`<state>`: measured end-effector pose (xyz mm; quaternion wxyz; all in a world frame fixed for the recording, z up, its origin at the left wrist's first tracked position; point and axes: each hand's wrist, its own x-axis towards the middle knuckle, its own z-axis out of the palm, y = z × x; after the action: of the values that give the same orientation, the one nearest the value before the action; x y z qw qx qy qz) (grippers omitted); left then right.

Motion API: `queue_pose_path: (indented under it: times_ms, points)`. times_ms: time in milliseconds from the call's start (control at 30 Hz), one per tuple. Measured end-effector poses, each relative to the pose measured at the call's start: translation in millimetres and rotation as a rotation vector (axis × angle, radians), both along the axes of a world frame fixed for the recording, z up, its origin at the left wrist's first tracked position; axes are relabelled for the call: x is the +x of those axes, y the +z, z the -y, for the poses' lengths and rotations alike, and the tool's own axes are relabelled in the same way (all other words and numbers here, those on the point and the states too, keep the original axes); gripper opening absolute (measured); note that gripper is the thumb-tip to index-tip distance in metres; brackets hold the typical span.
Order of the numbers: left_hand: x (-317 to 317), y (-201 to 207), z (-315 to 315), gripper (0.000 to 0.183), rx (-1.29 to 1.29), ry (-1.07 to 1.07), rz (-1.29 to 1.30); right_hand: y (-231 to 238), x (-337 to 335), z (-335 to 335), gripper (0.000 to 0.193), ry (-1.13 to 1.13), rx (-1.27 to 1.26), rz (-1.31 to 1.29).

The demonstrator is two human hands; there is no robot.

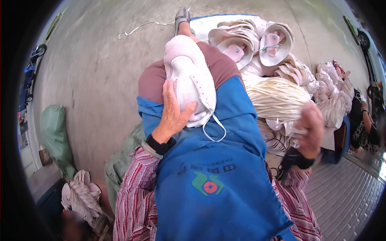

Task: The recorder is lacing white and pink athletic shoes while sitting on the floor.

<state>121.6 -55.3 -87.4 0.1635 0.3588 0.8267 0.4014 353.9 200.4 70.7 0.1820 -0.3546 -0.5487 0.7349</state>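
A white and pale pink shoe upper (189, 68) lies across my lap with its toe pointing away from me. My left hand (172, 110) grips its left side, the thumb over the opening and the fingers along the outer edge. From the near end of the upper a loop of white lace (219, 138) hangs onto my blue apron (201, 160). Off to the right, my right hand (311, 128) is raised and smeared by motion, so its fingers cannot be made out. Just beyond it lies a thick bundle of cream laces (277, 98).
Stacked shoe uppers (237, 38) rest on a white sheet ahead right, with more piles (331, 92) farther right. Another person (366, 120) sits at the right edge, near a blue bin (341, 140). A green sack (56, 128) stands at left; more uppers (82, 195) lie below it.
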Motion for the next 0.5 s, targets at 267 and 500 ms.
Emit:
queue_pose_path:
  times_ms: [267, 500]
  points:
    - [4, 53, 21, 0.067, 0.321, 0.034, 0.166, 10, -152, 55, 0.031, 0.465, -0.333, -0.187]
    - [18, 116, 23, 0.049, 0.329, -0.183, 0.671, -24, -184, 149, 0.032, 0.593, 0.24, -0.535]
